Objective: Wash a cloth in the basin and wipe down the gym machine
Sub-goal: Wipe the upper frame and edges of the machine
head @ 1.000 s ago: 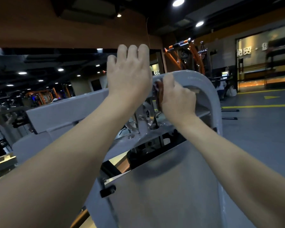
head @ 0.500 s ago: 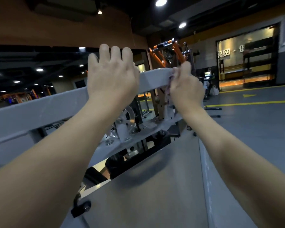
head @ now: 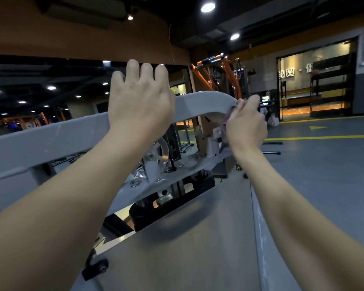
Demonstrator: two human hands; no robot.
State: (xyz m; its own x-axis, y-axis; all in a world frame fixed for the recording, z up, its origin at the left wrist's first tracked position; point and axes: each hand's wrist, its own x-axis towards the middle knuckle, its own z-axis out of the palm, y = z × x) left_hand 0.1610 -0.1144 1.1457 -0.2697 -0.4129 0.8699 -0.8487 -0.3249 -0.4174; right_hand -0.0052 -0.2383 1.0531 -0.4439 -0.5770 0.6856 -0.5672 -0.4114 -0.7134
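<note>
Your left hand (head: 140, 106) grips the grey frame bar (head: 51, 139) for support, your right hand (head: 245, 124) pinches the cloth (head: 226, 120) at its curved corner; press evenly and follow the bend.

Both my forearms are bare from elbow to wrist, with no sleeve showing. My left hand (head: 140, 101) and right hand (head: 246, 124) wear nothing.
</note>
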